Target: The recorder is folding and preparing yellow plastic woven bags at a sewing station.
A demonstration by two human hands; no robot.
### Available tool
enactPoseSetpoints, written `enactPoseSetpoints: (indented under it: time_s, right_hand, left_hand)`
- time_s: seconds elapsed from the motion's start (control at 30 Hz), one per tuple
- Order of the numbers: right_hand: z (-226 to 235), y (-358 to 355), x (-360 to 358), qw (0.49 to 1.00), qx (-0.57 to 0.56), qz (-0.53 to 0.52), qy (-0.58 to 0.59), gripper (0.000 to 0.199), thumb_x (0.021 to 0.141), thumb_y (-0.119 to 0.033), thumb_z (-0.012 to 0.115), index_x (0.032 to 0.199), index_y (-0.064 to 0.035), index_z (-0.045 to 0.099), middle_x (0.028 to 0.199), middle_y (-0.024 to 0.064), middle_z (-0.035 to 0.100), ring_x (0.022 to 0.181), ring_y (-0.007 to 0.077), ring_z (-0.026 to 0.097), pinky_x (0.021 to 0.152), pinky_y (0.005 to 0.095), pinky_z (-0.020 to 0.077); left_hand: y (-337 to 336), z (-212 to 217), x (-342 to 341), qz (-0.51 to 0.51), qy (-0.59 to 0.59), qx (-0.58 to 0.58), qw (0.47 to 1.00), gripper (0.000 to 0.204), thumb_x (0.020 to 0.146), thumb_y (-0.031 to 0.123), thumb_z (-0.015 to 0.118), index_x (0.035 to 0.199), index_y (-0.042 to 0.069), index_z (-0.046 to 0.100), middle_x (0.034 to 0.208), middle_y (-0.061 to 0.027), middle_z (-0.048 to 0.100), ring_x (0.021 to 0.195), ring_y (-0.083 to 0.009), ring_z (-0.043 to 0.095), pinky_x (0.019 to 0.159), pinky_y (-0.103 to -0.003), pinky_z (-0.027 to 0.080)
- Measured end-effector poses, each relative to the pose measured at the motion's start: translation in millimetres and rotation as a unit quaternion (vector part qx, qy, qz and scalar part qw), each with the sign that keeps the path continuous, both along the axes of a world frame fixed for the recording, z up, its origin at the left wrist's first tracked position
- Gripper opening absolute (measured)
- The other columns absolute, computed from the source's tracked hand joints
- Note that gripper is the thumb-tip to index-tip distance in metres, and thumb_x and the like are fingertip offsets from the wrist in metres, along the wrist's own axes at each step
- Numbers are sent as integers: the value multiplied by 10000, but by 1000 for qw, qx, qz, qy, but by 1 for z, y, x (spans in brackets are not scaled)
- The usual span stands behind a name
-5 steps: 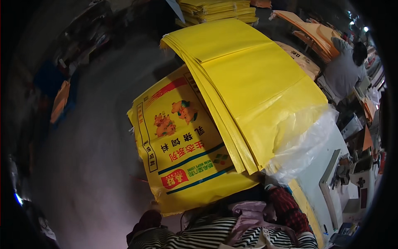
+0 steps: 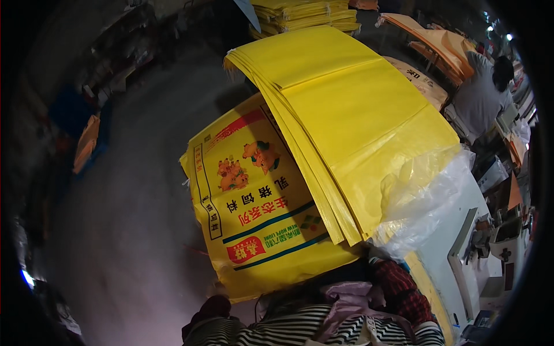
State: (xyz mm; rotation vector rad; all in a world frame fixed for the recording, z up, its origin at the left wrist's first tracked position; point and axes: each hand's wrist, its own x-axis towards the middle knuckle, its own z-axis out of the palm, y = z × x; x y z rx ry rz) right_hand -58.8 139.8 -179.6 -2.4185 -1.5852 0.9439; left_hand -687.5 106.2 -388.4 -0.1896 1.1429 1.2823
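A printed yellow sack (image 2: 271,277), with pictures of piglets, lies in front of me, its near edge close to my body. Over its right side rests a stack of plain yellow sacks (image 2: 363,109), several layers showing along the left edge. My left hand (image 2: 219,290) is at the printed sack's near left corner; only a small dark part shows and its fingers are hidden. My right hand (image 2: 376,255) is by the near right corner of the stack, beside the clear plastic sheet (image 2: 412,213). Its fingers are hidden too. Dark red sleeves cover both forearms.
More yellow sacks (image 2: 306,16) are piled at the far side. To the right is a pale table (image 2: 444,230) with a machine (image 2: 508,242). A person in grey (image 2: 482,104) works farther back near orange sheets (image 2: 433,40). Grey floor (image 2: 138,202) spreads to the left.
The whole view has shifted slightly. Both hands stay by the near corners of the sacks, and the sacks keep their arrangement.
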Motion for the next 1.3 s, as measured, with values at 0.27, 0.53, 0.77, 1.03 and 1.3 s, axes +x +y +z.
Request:
enactPoseSetpoints:
  time_s: [0.27, 0.53, 0.77, 1.03, 1.3]
  right_hand:
    - [0, 0, 11, 999, 34, -12, 15, 402, 830, -420, 486, 1039, -125, 662, 1055, 166, 635, 974, 338, 605, 851, 411, 464]
    - [-51, -87, 24, 962, 255, -11, -99, 409, 824, -420, 493, 1054, -126, 660, 1095, 171, 622, 1003, 332, 598, 870, 406, 455]
    - [38, -109, 13, 961, 96, -13, 258, 404, 805, -481, 605, 1005, -138, 677, 1017, 138, 654, 901, 308, 627, 801, 385, 486]
    - [155, -99, 104, 761, 288, -119, 570, 348, 857, -354, 629, 1023, -49, 641, 812, 52, 639, 712, 141, 590, 664, 276, 474]
    - [183, -21, 185, 613, 387, -478, 497, 495, 783, -416, 701, 1088, -49, 572, 679, 7, 529, 568, 72, 467, 491, 236, 406]
  left_hand:
    - [61, 56, 39, -524, 603, -136, 586, 246, 826, 198, 539, 970, 5, 593, 1017, -198, 590, 1030, -289, 555, 844, -384, 458]
    - [280, 363, 395, -281, 762, 490, 316, 280, 822, 36, 544, 1096, -20, 525, 1093, -200, 538, 1041, -379, 482, 919, -420, 388]
    - [289, 363, 649, -359, 746, 555, 83, 484, 800, 352, 622, 1140, 19, 534, 1240, -212, 473, 1180, -364, 397, 990, -480, 282]
    - [188, 336, 746, -411, 511, 682, 323, 259, 842, 258, 619, 858, 6, 566, 776, -141, 618, 719, -263, 596, 656, -363, 474]
    - [174, 361, 739, -605, 215, 374, 669, 101, 913, 128, 540, 889, 40, 496, 626, -57, 540, 453, -119, 472, 426, -258, 400]
